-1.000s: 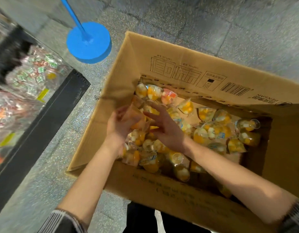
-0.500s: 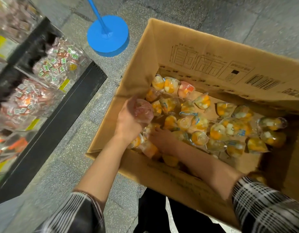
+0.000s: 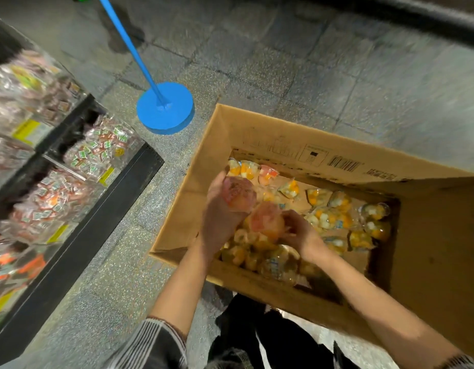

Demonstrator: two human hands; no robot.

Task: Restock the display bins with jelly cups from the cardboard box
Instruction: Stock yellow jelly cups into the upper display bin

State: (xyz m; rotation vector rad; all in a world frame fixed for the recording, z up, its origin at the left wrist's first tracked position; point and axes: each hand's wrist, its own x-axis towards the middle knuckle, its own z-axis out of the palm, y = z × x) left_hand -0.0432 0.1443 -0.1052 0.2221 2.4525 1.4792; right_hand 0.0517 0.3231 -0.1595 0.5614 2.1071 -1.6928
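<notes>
An open cardboard box stands on the floor, with several jelly cups of yellow and white fruit loose inside. My left hand holds a pink jelly cup above the box's left side. Just right of it, my right hand grips a second pink jelly cup, and the two cups nearly touch. More cups lie under my wrists near the front wall. At the left, clear display bins hold wrapped sweets.
A blue round base with a slanting blue pole stands on the paved floor just left of the box's far corner. A black shelf ledge runs along the front of the bins. Grey paving lies between ledge and box.
My right hand has come up out of the pile gripping a second pink cup and brought it beside the one in my left hand. The view has shifted so the box sits lower and further right.
</notes>
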